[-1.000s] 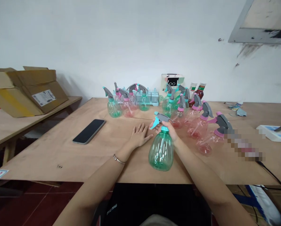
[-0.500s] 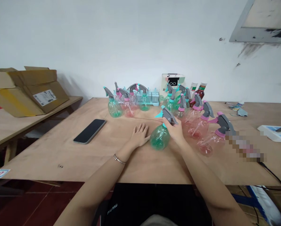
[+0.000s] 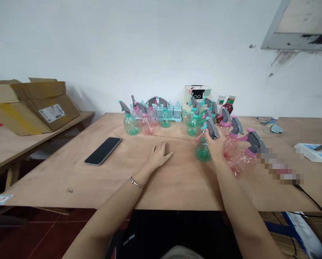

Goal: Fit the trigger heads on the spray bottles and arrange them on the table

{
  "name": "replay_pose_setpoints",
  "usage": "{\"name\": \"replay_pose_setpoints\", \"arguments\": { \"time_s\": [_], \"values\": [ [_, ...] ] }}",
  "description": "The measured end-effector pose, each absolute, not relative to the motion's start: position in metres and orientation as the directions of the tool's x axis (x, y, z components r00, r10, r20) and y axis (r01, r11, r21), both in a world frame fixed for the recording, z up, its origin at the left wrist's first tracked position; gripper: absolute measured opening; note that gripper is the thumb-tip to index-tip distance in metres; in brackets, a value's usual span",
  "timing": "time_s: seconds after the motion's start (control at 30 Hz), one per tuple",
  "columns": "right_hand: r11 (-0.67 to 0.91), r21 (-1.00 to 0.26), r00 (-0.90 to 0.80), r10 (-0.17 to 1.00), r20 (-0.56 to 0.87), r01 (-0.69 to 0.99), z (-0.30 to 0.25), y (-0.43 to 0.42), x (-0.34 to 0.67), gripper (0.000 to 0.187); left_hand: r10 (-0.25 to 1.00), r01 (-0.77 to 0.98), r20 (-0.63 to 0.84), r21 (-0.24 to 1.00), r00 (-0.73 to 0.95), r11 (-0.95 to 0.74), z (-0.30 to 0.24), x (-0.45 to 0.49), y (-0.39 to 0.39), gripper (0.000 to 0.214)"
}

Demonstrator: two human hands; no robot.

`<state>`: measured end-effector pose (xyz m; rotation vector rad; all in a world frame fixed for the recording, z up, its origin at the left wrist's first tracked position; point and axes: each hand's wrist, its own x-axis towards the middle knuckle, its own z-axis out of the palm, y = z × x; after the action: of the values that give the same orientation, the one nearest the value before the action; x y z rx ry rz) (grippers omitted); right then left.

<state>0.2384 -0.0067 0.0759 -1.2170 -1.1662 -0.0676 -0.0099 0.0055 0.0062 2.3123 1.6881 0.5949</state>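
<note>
1. Green translucent plastic spray bottle (image 3: 202, 153), tilted, was beside pink spray bottles (image 3: 240, 163) near the tabletop's (image 3: 177, 180) far edge.
2. Right hand (image 3: 217, 145) had its fingers clasped round the bottle's neck.
3. Left hand (image 3: 158, 156) lay flat, fingers slightly spread.

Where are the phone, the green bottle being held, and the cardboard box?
phone (image 3: 103, 151), head view, middle of its dark screen.
green bottle (image 3: 202, 154), head view, its clear round body.
box (image 3: 23, 106), head view, its brown side.
</note>
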Motion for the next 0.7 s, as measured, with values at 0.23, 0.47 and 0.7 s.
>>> {"name": "replay_pose_setpoints", "arguments": {
  "time_s": [0.23,0.47,0.7],
  "values": [
    [0.436,-0.594,0.452,0.391,0.802,0.677,0.069,0.004,0.253,0.047,0.88,0.652,0.474,0.682,-0.047,-0.332,0.007,-0.026,0.025,0.035],
    [0.584,-0.367,0.36,0.133,0.923,0.724,0.064,0.012,0.261,0.074,0.616,0.661,0.727,0.626,-0.303,-0.413,0.038,-0.061,0.074,0.052],
    [0.538,-0.134,0.276,-0.193,0.942,0.832,0.068,0.0,0.258,0.042,0.771,0.672,0.497,0.73,-0.397,-0.124,0.058,-0.049,0.118,0.105]
  ]
}}
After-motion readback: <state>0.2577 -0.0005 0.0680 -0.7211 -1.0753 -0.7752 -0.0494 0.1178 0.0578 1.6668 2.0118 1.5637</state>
